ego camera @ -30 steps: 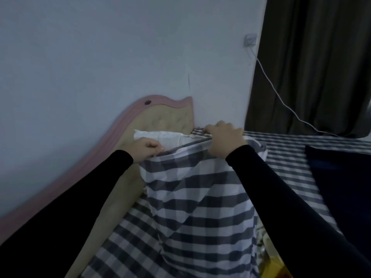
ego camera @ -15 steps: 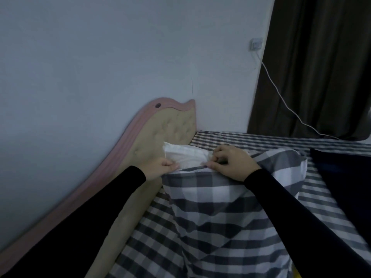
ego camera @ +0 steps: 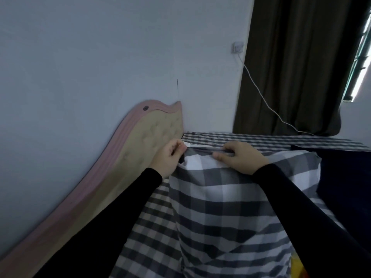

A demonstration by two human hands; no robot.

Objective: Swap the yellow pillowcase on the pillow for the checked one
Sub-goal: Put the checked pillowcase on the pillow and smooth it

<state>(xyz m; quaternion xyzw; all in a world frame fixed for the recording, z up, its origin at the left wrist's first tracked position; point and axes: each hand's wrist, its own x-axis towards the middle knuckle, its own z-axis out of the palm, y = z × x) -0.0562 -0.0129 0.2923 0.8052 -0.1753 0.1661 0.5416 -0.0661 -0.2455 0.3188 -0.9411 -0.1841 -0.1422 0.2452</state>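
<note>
The left hand (ego camera: 167, 159) pinches the top corner of the checked pillowcase (ego camera: 226, 207), its fingers curled tight round the cloth where a small bit of the white pillow (ego camera: 185, 145) peeps out just above the fingertips. The right hand (ego camera: 240, 157) grips the gathered open edge of the same pillowcase a little way to the right of the left hand, fingers curled over the bunched hem and thumb stretched along the front of it. Both arms wear black sleeves (ego camera: 297, 199).

Below and between the hands the pillowcase stands nearly upright, filled out by the pillow inside it, and it hangs down toward the person. Its lower part rests on the bed (ego camera: 152, 235), which wears a checked sheet of a smaller grey and white pattern. Under the right forearm, at the lower edge of the view, a scrap of yellow cloth (ego camera: 297, 265) shows beside the pillowcase; whether it is the yellow pillowcase cannot be told.

Just left of the left hand stands the padded headboard (ego camera: 140, 145) with its pink rim, against the pale wall (ego camera: 90, 57). To the right of the right hand lies a dark blue blanket (ego camera: 345, 177). Beyond the hands a white cable (ego camera: 261, 95) runs from a wall socket (ego camera: 237, 47) down past a dark curtain (ego camera: 297, 63).
</note>
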